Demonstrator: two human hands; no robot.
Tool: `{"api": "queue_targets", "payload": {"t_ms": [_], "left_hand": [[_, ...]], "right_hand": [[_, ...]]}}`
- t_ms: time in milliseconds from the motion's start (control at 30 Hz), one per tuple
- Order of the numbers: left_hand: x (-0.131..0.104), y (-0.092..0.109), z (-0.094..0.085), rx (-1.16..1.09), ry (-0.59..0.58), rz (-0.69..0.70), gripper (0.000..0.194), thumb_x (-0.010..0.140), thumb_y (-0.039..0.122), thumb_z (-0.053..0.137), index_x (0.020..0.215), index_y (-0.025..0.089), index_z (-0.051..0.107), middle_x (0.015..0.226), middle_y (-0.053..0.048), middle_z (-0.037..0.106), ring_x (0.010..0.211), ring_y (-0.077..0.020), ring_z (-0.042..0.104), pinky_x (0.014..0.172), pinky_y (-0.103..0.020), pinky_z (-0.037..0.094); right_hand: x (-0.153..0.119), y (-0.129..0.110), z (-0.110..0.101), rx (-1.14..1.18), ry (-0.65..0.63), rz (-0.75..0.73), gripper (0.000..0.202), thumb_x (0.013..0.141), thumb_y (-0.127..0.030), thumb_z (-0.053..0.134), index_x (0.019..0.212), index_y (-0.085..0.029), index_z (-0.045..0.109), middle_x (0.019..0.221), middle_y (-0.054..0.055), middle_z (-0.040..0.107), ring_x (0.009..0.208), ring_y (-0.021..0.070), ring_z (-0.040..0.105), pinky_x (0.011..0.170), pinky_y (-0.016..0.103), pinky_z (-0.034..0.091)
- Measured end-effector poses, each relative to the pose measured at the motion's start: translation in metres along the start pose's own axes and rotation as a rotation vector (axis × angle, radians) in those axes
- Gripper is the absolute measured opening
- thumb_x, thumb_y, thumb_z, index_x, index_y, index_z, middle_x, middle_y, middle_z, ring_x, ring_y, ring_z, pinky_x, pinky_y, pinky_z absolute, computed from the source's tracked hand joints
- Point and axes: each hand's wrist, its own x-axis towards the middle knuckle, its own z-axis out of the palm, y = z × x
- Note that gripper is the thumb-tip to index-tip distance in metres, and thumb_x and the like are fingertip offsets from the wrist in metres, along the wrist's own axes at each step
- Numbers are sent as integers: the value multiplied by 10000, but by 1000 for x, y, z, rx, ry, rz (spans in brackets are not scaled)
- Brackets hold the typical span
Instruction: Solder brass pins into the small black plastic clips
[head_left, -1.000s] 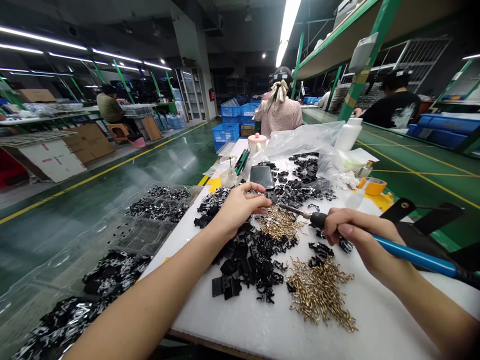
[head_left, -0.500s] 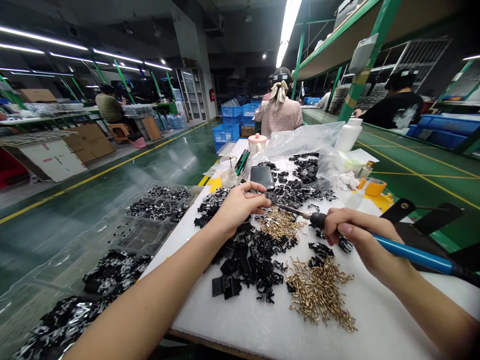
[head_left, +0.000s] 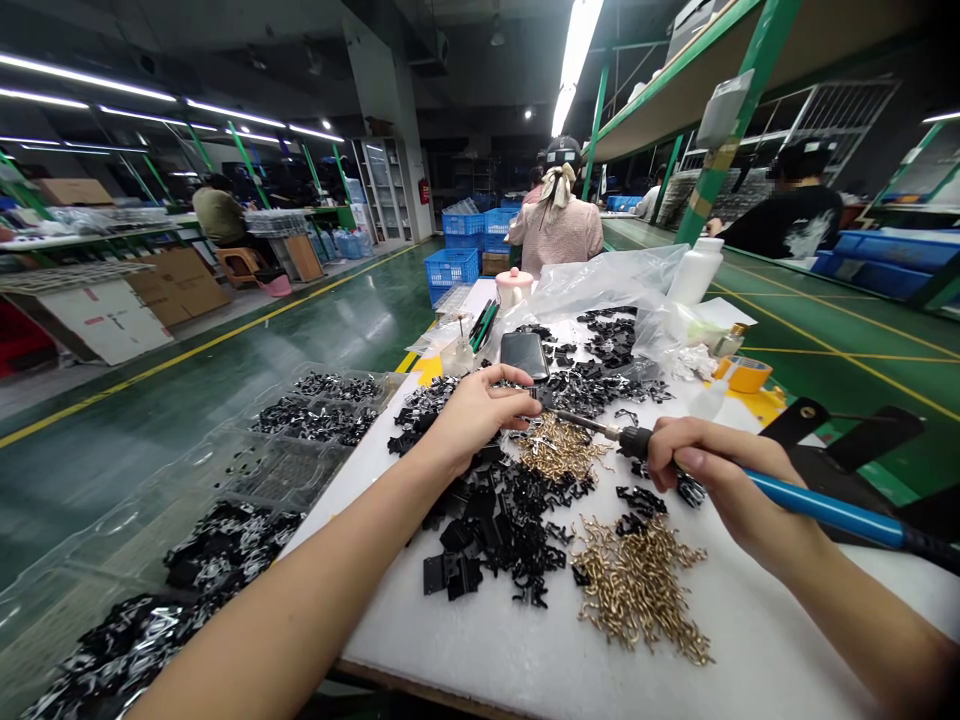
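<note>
My left hand (head_left: 487, 408) pinches a small black plastic part (head_left: 541, 396) between thumb and fingers, above the middle of the table. In my right hand (head_left: 712, 465) is a soldering iron (head_left: 814, 503) with a blue handle, gripped near its black collar. Its metal tip points left and meets or nearly meets the black part; exact contact is too small to tell. Below the hands lie a pile of brass hooks (head_left: 559, 447) and a heap of black parts (head_left: 517, 515). A larger pile of brass hooks (head_left: 637, 580) spreads nearer the front edge.
A phone (head_left: 524, 355) lies behind my left hand. Beyond are a lidded mug (head_left: 513, 288), a plastic bag (head_left: 600, 285), a white bottle (head_left: 697, 270) and orange tape (head_left: 745, 374). At left stands a divided clear tray (head_left: 281, 465) of black parts. Co-workers sit farther off.
Both hands hold nearly the same position, with the iron's tip still at the black part. The seated person ahead has shifted very slightly.
</note>
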Motion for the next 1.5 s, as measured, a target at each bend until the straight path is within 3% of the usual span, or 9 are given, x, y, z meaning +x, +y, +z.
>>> {"api": "queue_targets", "payload": {"t_ms": [133,300,367,467,633,800,933,1200,1500], "left_hand": [[1,-2,0,-20,3,9,210,639,141,659,810,174,541,663,-15,621,625,-109,570,657,-269,477],[0,-4,5,-36,-23,13,182,653,144,648,798,172,542,682,-17,605,667,-134,600,696,-309,492],[-2,-5,8,-29,-60,7,174,675,162,648,812,167,540,705,-24,603,684,-142,616,693,-310,499],[-4,-4,13,-1,-100,2,176,716,209,643,857,154,552,746,-36,598,710,-156,634,688,-313,515],[-3,-4,13,67,-83,-1,228,766,241,613,969,146,570,807,-69,619,702,-171,654,645,-296,533],[0,-8,10,-11,-80,52,210,761,182,620,965,137,598,877,-69,627,760,-151,655,759,-285,531],[1,-10,9,-84,-103,84,202,773,223,625,961,152,609,947,-67,625,826,-150,646,821,-288,515],[-1,-10,10,-69,-57,123,203,746,242,656,929,160,620,924,-57,640,854,-140,627,863,-293,469],[-4,-6,12,50,-40,136,183,718,216,664,888,152,645,915,-61,655,849,-141,598,867,-300,424]], "right_hand": [[0,3,-3,28,62,-22,212,873,-307,460,751,-208,604,631,9,518,590,146,480,537,298,357],[8,-2,2,-17,412,7,177,863,-359,496,904,-224,604,759,30,602,676,164,586,626,316,477],[12,-6,5,-51,358,94,249,881,-409,451,941,-211,589,746,39,633,630,159,613,602,309,494],[15,-7,3,-218,236,179,303,889,-447,416,790,-198,559,617,15,624,532,136,601,565,280,477],[15,10,-2,-547,106,240,247,889,-429,416,778,-219,483,629,-8,614,554,135,585,549,263,427],[14,27,5,-704,-53,85,230,878,-358,419,705,-209,446,618,0,519,547,138,487,531,272,370],[8,28,7,-772,-160,-27,129,768,-136,466,672,-209,420,641,21,510,647,177,478,567,293,362],[14,39,8,-754,-72,-40,147,811,-121,367,729,-222,435,622,19,507,634,186,488,564,315,380],[24,26,30,-851,-135,-95,155,805,-91,414,705,-211,416,697,43,513,769,217,460,684,340,367]]}}
